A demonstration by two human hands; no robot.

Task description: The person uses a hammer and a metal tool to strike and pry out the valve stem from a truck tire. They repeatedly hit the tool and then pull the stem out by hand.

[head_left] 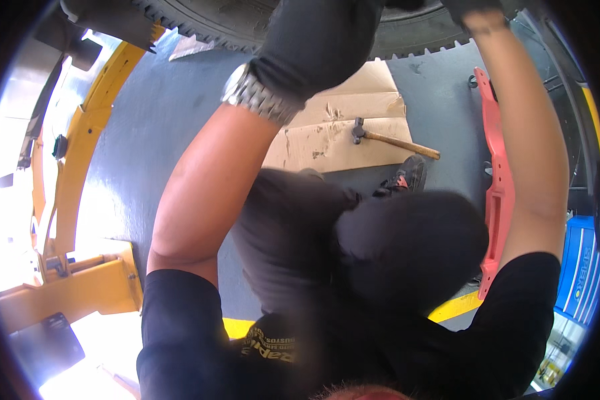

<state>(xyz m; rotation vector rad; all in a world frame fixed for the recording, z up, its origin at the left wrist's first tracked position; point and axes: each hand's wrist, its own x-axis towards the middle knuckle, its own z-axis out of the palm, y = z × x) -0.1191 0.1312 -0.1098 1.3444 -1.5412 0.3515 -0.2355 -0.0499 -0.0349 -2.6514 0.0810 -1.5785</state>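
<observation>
Both my arms reach up to a black tyre (413,33) with a chunky tread, at the top of the view. My left hand (323,43), in a black glove with a metal-band watch (257,93) at the wrist, is in front of the tyre. Its fingers run out of the top edge. At the upper right, my right hand (472,8) also wears a dark glove and is close to the tyre. Most of it is cut off, so its grip cannot be seen.
Below the tyre, a ball-peen hammer (393,139) with a wooden handle lies on flattened cardboard (300,143) on the grey floor. Yellow lift parts (87,143) stand at left. A long red metal frame (498,180) and a blue tool cabinet (580,267) are at right.
</observation>
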